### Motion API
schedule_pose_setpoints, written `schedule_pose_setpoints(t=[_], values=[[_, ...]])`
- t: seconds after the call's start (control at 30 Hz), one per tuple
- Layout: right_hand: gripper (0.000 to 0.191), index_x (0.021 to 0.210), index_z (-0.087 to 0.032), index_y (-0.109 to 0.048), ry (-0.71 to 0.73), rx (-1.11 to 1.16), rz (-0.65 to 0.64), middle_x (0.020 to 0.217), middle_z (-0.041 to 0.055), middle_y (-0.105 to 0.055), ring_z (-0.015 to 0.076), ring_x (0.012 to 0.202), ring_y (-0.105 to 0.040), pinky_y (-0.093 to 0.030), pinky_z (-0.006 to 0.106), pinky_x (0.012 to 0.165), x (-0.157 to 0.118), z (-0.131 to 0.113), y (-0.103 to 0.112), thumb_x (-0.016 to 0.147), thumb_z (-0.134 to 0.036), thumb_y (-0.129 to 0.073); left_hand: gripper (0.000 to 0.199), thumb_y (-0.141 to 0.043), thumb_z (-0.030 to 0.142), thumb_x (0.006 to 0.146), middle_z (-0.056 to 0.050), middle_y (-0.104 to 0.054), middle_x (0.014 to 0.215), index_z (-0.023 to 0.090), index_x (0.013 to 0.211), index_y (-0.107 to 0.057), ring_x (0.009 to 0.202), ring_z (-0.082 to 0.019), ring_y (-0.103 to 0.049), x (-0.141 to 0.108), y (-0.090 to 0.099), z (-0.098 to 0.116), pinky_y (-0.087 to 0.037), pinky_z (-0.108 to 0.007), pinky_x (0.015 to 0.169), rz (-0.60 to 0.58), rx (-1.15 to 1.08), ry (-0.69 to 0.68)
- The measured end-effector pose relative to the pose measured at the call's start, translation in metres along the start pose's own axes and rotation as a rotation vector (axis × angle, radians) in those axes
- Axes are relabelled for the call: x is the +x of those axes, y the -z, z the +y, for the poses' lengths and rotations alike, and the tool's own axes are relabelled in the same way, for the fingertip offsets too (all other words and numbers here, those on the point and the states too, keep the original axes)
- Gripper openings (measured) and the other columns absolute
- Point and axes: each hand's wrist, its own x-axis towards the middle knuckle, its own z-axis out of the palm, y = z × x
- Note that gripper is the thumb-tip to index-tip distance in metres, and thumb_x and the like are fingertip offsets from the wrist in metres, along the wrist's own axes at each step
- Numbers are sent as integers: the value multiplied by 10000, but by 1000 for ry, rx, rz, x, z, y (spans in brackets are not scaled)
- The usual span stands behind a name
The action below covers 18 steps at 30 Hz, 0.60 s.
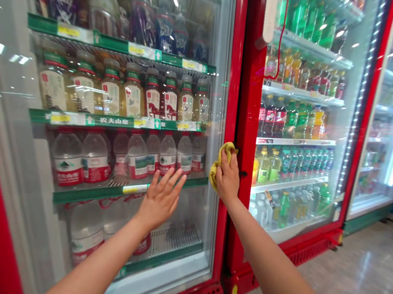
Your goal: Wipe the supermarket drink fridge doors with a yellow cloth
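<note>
My right hand (228, 178) grips a crumpled yellow cloth (214, 175) against the red frame (234, 98) at the right edge of a glass-door fridge. The palm side is turned away from me. Lower and to the left, my left hand (162, 196) has its fingers stretched out in front of the glass door (194, 206); whether it touches the glass I cannot tell. Behind the glass, near those fingers, stand water bottles with red and white labels (139, 160) on a green-edged shelf (92, 194).
Tea bottles (134, 92) and dark drink bottles (142, 19) fill the upper shelves. To the right stands a second red fridge (250, 125) with rows of coloured bottles (300, 115), then another lit cooler (392, 108). A shiny grey floor (355, 276) lies at lower right.
</note>
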Motion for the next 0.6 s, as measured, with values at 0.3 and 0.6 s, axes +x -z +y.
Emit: schedule_pose_setpoints(t=[0.3, 0.6], values=[[676, 1610, -317, -201, 56, 81, -4, 1717, 54, -56, 290, 1560, -172, -341, 525, 1207, -75, 13, -12, 984, -191, -424, 838, -591, 279, 910, -106, -340, 1637, 213, 1621, -152, 1553, -277, -205, -3, -4, 2, -38, -521, 1291, 13, 12, 1], [603, 1573, -261, -347, -3, -118, 35, 1666, 99, -280, 338, 1545, -185, -319, 561, 1170, 23, -26, -1, 977, -279, -440, 836, -596, 278, 908, -104, -367, 1624, 222, 1620, -160, 1533, -283, -267, -1, 6, -10, -34, -514, 1290, 8, 30, -30]])
